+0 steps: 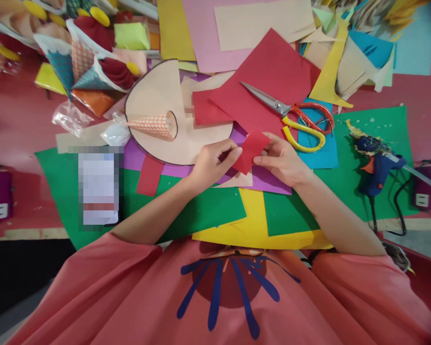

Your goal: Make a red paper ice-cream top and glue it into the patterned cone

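A small piece of red paper [250, 152] is held up between my two hands over the middle of the table. My left hand [215, 160] pinches its left edge between thumb and fingers. On the other side, my right hand [282, 158] grips the right edge the same way. Just beyond lie a large red sheet [269, 62] and scissors [285, 112] with one red and one yellow handle. To the left is a beige paper disc [154, 96] with a dark rim, and a small checked paper cone [154, 124] rests on it.
A blue glue gun [377, 172] with its cord lies at right on green paper [391, 124]. A phone [99, 189] sits at left beside a red strip [150, 176]. Decorated paper cones [82, 62] crowd the back left; paper scraps [362, 72] pile at back right.
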Demonstrator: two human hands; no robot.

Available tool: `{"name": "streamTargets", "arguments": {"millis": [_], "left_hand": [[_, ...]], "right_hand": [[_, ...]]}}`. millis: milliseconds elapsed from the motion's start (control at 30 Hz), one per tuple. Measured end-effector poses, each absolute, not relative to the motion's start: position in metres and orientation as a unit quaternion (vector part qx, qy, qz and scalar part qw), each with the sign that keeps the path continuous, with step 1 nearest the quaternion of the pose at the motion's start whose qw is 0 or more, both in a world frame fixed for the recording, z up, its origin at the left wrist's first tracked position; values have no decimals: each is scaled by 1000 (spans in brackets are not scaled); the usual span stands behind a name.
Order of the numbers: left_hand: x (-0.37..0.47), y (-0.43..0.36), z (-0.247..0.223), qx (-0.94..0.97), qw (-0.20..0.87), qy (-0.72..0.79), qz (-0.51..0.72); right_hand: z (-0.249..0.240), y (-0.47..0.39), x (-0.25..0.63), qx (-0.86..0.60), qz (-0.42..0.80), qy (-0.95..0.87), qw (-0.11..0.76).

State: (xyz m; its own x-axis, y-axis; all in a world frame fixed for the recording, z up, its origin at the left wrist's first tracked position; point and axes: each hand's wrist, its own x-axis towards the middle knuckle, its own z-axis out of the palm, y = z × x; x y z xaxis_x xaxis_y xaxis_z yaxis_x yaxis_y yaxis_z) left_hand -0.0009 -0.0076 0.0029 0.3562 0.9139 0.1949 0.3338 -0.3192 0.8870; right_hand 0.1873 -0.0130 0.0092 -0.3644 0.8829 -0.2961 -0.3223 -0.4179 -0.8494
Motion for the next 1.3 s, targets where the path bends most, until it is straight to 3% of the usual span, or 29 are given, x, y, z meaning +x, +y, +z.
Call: {"name": "streamTargets", "arguments": {"millis": [700, 1133, 1300], "left_hand": [[0, -9, -10, 822, 148, 338, 434], [0, -7, -3, 702, 385, 422, 425], [0, -6, 0, 707, 413, 411, 401]], "right_hand": [[7, -14, 193, -364, 790, -290, 399], [13, -14, 189, -399, 743, -294, 450], [8, -13, 187, -437, 705, -326, 454]]}}
